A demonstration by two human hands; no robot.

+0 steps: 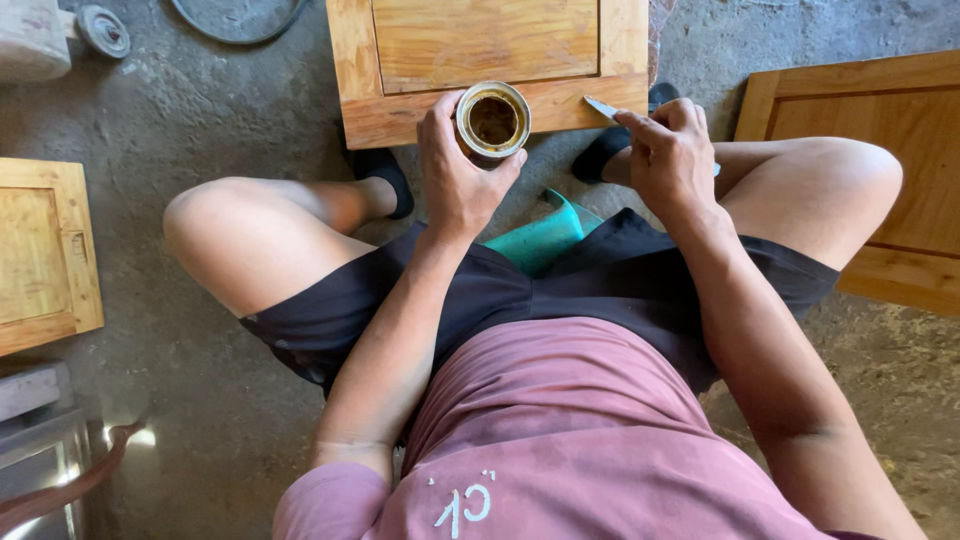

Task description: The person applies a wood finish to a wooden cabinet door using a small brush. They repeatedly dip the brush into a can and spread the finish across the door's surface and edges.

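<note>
Hands apart: left hand (455,170) clamps open tin (493,121); right hand (672,150) grips putty knife (603,108) beside it.

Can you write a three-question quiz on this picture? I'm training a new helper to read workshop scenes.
1. True or false: the left hand holds an open can.
2. What does the right hand hold? A) a blade-like tool B) a hammer C) a sponge
3. Fill in: the wooden panel in front of the person lies on the ____.

Key:
1. True; the can is open at the top, with brown residue inside.
2. A; the tool is thin and flat, its tip over the panel's lower edge.
3. Floor; it is bare and grey.
</note>
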